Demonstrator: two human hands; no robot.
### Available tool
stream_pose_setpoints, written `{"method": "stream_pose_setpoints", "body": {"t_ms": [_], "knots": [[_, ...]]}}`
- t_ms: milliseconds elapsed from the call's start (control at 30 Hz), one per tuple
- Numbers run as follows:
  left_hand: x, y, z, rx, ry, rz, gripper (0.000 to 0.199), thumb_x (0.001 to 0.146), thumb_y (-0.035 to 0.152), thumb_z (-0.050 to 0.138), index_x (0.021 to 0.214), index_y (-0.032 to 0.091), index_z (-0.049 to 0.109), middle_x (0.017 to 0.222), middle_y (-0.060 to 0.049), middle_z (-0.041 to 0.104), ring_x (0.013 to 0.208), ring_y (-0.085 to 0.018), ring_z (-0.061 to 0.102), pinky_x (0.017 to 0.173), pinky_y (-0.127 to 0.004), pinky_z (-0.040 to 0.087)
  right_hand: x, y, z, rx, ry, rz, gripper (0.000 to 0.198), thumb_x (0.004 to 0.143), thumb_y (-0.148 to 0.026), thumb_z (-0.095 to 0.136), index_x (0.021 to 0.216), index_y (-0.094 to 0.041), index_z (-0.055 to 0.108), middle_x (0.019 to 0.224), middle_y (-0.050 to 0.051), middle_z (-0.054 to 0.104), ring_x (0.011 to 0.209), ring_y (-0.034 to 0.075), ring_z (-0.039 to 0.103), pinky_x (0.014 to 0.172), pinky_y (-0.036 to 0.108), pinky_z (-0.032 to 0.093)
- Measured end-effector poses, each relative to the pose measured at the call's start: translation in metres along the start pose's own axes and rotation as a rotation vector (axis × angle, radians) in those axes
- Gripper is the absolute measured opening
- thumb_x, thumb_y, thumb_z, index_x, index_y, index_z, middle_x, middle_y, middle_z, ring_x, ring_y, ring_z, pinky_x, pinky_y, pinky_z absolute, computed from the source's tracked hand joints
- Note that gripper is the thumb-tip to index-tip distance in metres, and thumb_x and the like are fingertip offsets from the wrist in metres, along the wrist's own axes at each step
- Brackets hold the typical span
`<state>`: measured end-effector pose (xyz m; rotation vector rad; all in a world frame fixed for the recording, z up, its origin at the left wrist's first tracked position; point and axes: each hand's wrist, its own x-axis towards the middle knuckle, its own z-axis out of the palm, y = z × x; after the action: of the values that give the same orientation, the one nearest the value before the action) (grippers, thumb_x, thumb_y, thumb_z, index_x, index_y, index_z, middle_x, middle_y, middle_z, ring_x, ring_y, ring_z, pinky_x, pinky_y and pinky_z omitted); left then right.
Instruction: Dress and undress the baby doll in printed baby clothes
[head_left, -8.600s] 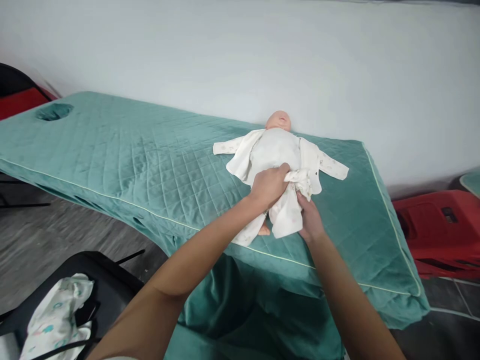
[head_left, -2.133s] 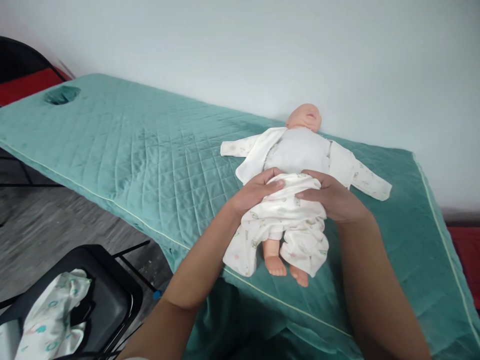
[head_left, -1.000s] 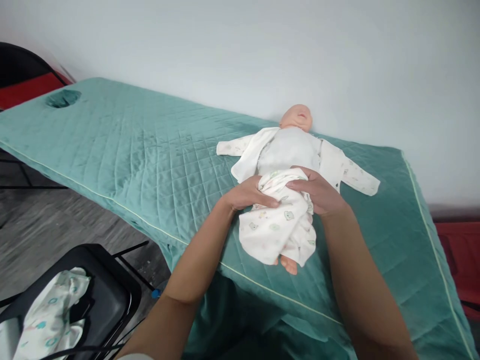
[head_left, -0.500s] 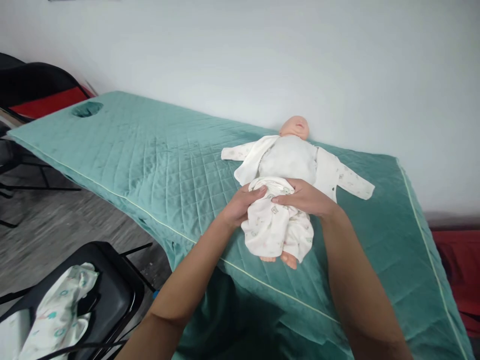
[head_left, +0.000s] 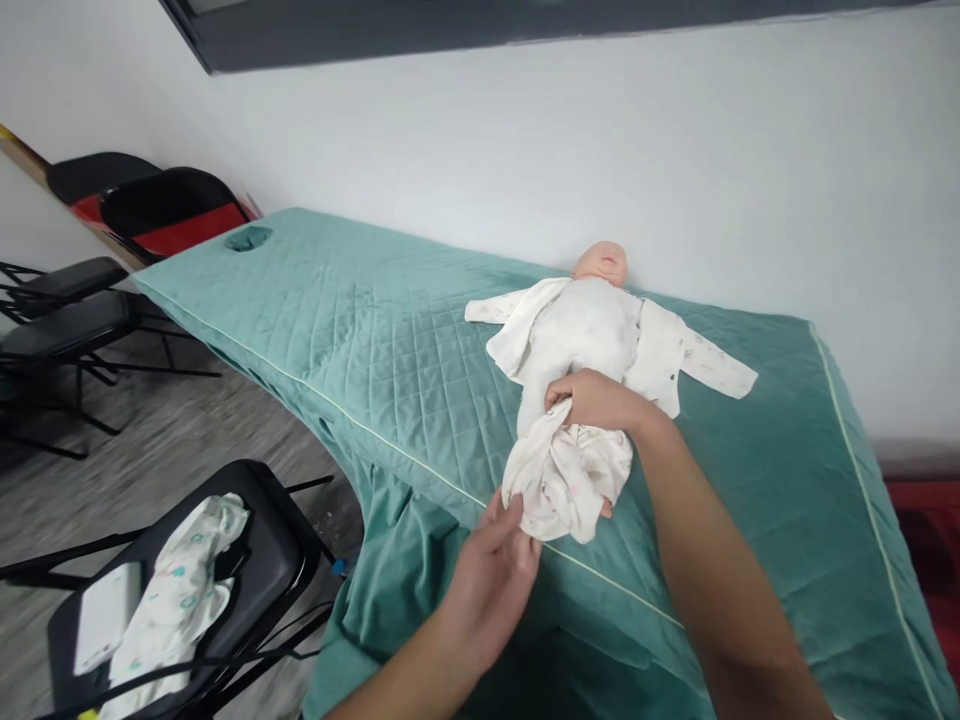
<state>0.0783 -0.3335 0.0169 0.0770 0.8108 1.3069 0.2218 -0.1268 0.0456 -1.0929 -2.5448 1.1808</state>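
Observation:
A baby doll (head_left: 600, 262) lies on its back on the green quilted bed, its white cloth body (head_left: 589, 325) bare at the front. The white printed jacket (head_left: 660, 350) is spread open, with its sleeves out to both sides. White printed baby pants (head_left: 566, 490) are bunched around the doll's lower legs. My right hand (head_left: 596, 400) grips the pants near their upper edge, fingertips partly hidden by cloth. At the lower left edge of the pants, my left hand (head_left: 495, 570) pinches the fabric near one foot. Part of a foot (head_left: 606, 508) shows at the right.
The green bed (head_left: 360, 330) stretches left along a white wall, with a face hole (head_left: 249, 238) at its far end. A black chair (head_left: 277, 540) at lower left holds a printed cloth (head_left: 184, 580) and a white box (head_left: 107, 615). More folding chairs (head_left: 176, 210) stand behind.
The pants have moved down from the doll's waist and are now bunched at its lower legs. My left hand has shifted down to the feet. The view has turned slightly left and up.

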Motion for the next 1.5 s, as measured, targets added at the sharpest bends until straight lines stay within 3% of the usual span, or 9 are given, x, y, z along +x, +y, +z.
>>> {"method": "stream_pose_setpoints", "body": {"t_ms": [133,267,467,600,867,1033,1267,1500], "knots": [[0.002,-0.014,-0.02,0.226,0.035,0.096,0.028,0.086,0.038,0.07,0.109,0.022,0.067,0.117,-0.007,0.068,0.105,-0.02,0.066,0.088,-0.032,0.057,0.0,0.001,0.001,-0.052,-0.051,0.002,0.009,0.068,-0.023,0.065,0.073,-0.021,0.073,0.081,0.001,0.075,0.077,0.019,0.064,0.069,0.029,0.042],[0.015,-0.008,-0.035,0.487,0.14,0.224,0.034,0.084,0.048,0.07,0.1,0.018,0.063,0.093,-0.003,0.066,0.079,-0.015,0.062,0.067,-0.028,0.056,-0.001,-0.002,0.002,-0.093,-0.069,0.025,0.008,0.069,-0.028,0.069,0.071,-0.022,0.073,0.08,0.001,0.075,0.076,0.02,0.064,0.067,0.029,0.041],[0.036,0.007,-0.036,0.738,0.151,0.303,0.028,0.09,0.045,0.058,0.093,0.018,0.055,0.072,0.004,0.052,0.053,-0.009,0.046,0.046,-0.022,0.044,-0.001,-0.008,0.003,-0.147,-0.039,0.085,0.02,0.071,-0.039,0.068,0.062,-0.022,0.066,0.069,0.001,0.067,0.067,0.018,0.057,0.058,0.03,0.035],[0.038,0.007,-0.035,0.853,0.177,0.287,0.025,0.092,0.044,0.053,0.096,0.019,0.054,0.072,0.004,0.052,0.05,-0.009,0.046,0.042,-0.022,0.041,0.0,-0.007,0.005,-0.157,-0.046,0.115,0.024,0.072,-0.04,0.067,0.059,-0.022,0.06,0.065,0.0,0.063,0.065,0.017,0.054,0.056,0.03,0.033],[0.041,0.008,-0.031,0.686,0.041,0.261,0.033,0.089,0.05,0.061,0.095,0.018,0.056,0.074,0.002,0.054,0.06,-0.011,0.049,0.05,-0.023,0.046,-0.002,-0.007,0.0,-0.061,-0.072,0.09,0.019,0.071,-0.037,0.068,0.064,-0.021,0.059,0.067,-0.002,0.059,0.068,0.016,0.053,0.059,0.029,0.032],[0.048,0.012,-0.032,0.635,-0.04,0.334,0.033,0.09,0.051,0.059,0.096,0.019,0.055,0.077,0.002,0.056,0.064,-0.012,0.051,0.058,-0.025,0.048,-0.003,-0.005,-0.002,0.036,-0.089,0.081,0.023,0.071,-0.04,0.068,0.064,-0.02,0.057,0.067,-0.003,0.056,0.066,0.015,0.05,0.059,0.028,0.033],[0.08,0.029,-0.042,1.135,0.095,0.693,0.021,0.091,0.037,0.057,0.1,0.021,0.065,0.094,-0.007,0.068,0.086,-0.021,0.06,0.083,-0.034,0.046,-0.006,-0.007,-0.003,0.102,-0.084,0.089,0.02,0.074,-0.04,0.069,0.073,-0.021,0.064,0.076,-0.001,0.065,0.074,0.02,0.059,0.063,0.03,0.04],[0.119,0.06,-0.025,1.401,0.118,0.725,0.022,0.095,0.034,0.049,0.103,0.021,0.066,0.094,-0.008,0.068,0.085,-0.025,0.062,0.081,-0.034,0.044,-0.009,-0.007,-0.005,0.223,-0.081,0.042,0.032,0.08,-0.046,0.069,0.102,-0.022,0.074,0.104,0.004,0.075,0.1,0.03,0.066,0.084,0.038,0.049]]}}
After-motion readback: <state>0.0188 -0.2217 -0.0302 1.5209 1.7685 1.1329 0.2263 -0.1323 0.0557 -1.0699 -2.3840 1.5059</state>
